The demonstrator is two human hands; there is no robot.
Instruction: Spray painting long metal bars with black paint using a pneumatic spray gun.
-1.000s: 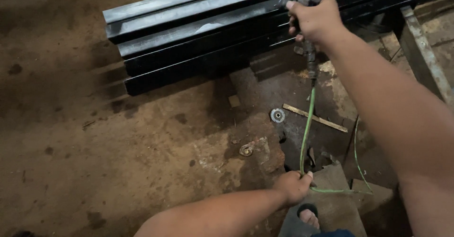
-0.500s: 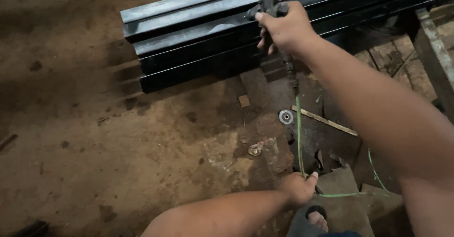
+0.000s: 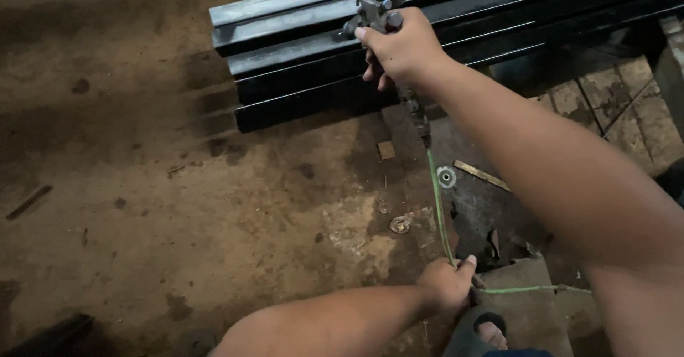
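Black-painted steel bars (image 3: 456, 36) lie stacked across the top of the frame, ends pointing toward the upper left, and I am holding a spray gun (image 3: 377, 4) against them. My right hand (image 3: 400, 49) is closed around the gun's grip near the top centre, fingers wrapped tight, with the metal cup rising out of the frame above it. From the bottom of the gun a thin green hose (image 3: 436, 200) drops down the middle right of the picture to my left hand (image 3: 445, 284), low and right of centre, which pinches the hose and keeps it off the dirt floor (image 3: 178, 207). My sandalled foot (image 3: 479, 332) shows at the bottom edge just beside that hand. A small round washer (image 3: 446, 177) and a flat metal strip (image 3: 481, 175) lie on the dark plate right of the hose.

As I judge it, the painting of the bar ends is under way. A next pass would call for a steady wrist and slack fed from the lower hand so the hose does not drag the nozzle.
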